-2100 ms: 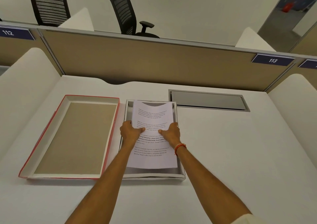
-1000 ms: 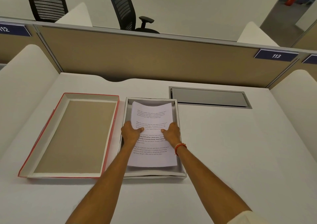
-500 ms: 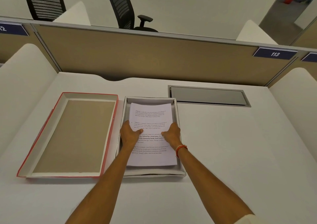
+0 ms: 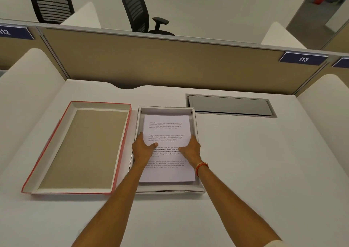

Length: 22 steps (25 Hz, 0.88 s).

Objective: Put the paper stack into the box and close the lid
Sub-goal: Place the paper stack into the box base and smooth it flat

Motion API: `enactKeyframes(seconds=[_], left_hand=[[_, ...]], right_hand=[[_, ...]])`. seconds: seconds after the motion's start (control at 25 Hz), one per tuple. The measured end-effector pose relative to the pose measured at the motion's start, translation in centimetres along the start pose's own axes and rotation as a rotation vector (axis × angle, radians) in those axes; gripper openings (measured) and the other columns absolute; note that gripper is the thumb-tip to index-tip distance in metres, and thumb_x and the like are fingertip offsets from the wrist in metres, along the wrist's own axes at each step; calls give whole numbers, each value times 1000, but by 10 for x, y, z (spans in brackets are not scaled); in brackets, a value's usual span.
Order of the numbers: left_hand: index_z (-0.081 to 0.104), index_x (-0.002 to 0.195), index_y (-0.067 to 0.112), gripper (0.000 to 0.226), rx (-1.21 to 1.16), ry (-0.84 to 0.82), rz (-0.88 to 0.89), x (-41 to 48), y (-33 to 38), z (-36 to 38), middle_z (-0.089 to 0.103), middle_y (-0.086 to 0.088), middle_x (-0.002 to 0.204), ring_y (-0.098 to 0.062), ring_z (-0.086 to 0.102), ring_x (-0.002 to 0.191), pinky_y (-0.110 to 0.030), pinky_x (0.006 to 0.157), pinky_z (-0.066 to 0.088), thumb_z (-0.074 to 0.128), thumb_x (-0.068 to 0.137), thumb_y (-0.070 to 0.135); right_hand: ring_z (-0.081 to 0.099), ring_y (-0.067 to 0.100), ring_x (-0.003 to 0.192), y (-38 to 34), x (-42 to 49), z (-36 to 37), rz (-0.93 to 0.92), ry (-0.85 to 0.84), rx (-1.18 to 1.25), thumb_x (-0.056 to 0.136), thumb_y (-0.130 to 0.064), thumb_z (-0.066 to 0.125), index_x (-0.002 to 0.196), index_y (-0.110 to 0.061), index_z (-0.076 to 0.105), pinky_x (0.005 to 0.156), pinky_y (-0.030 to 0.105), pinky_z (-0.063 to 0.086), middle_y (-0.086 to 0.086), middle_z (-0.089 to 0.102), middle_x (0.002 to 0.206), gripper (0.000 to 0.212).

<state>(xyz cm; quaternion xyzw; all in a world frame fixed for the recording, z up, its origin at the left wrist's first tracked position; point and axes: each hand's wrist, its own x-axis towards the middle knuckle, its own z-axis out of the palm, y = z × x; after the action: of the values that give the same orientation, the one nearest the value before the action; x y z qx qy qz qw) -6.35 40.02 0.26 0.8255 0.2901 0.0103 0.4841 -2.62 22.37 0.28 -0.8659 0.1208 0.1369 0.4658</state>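
Observation:
A white paper stack (image 4: 167, 131) with printed text lies inside the shallow white box (image 4: 171, 190) in the middle of the desk. My left hand (image 4: 142, 149) grips the stack's left edge, thumb on top. My right hand (image 4: 190, 150), with an orange band at the wrist, grips the right edge the same way. The stack sits low between the box walls, roughly flat. The lid (image 4: 75, 148), red-edged with a brown inside, lies upside down on the desk, just left of the box.
A grey cable flap (image 4: 229, 106) is set into the desk behind and right of the box. White side dividers (image 4: 22, 99) and a tan back partition (image 4: 170, 65) enclose the desk. Two black chairs (image 4: 136, 6) stand beyond it.
The paper stack, first arched with its far end raised over the box, has come down and flattened inside it. Both hands stayed on its edges and lowered with it.

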Motion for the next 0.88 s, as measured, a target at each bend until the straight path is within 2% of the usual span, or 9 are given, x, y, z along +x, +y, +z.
enactKeyframes(seconds=[0.08, 0.28, 0.44, 0.52, 0.64, 0.88], left_hand=[[40, 142, 1, 79, 8, -20, -1, 0, -1, -1, 52, -17, 143, -37, 51, 131, -52, 110, 42, 81, 79, 23], [47, 124, -6, 69, -17, -18, -28, 1, -3, -8, 61, -20, 128, -39, 61, 116, -54, 97, 52, 83, 76, 26], [53, 106, -1, 53, -49, -29, -41, 2, -3, -10, 67, -17, 117, -32, 67, 103, -40, 85, 58, 85, 74, 26], [54, 107, 0, 52, -58, -39, -42, 2, -3, -12, 68, -15, 118, -30, 67, 103, -38, 84, 57, 85, 73, 26], [54, 112, 2, 56, -61, -47, -47, 3, -3, -11, 67, -15, 122, -32, 67, 106, -43, 90, 57, 85, 73, 27], [53, 118, 4, 61, -41, -46, -52, 1, -1, -10, 65, -15, 124, -33, 65, 109, -44, 92, 56, 86, 72, 29]], right_hand=[[61, 30, 116, 0, -1, -2, 12, -12, 20, 78, -3, 77, 127, -7, 45, 92, 35, 55, 14, 58, 128, 58], [60, 31, 116, -2, 2, -7, 74, -39, 79, 77, -6, 79, 124, -6, 46, 95, 40, 53, 14, 58, 129, 57], [60, 30, 115, -3, 3, -8, 78, -42, 93, 77, -7, 80, 123, -6, 47, 93, 37, 53, 14, 59, 127, 57], [60, 30, 114, -3, 2, -7, 76, -42, 92, 77, -7, 80, 123, -6, 47, 92, 36, 53, 13, 59, 127, 57], [61, 30, 113, -3, 3, -7, 85, -44, 98, 76, -6, 80, 123, -7, 47, 91, 35, 53, 13, 59, 127, 57], [60, 31, 115, -4, 2, -4, 79, -40, 70, 75, -9, 82, 123, -6, 46, 94, 40, 54, 14, 59, 128, 61]])
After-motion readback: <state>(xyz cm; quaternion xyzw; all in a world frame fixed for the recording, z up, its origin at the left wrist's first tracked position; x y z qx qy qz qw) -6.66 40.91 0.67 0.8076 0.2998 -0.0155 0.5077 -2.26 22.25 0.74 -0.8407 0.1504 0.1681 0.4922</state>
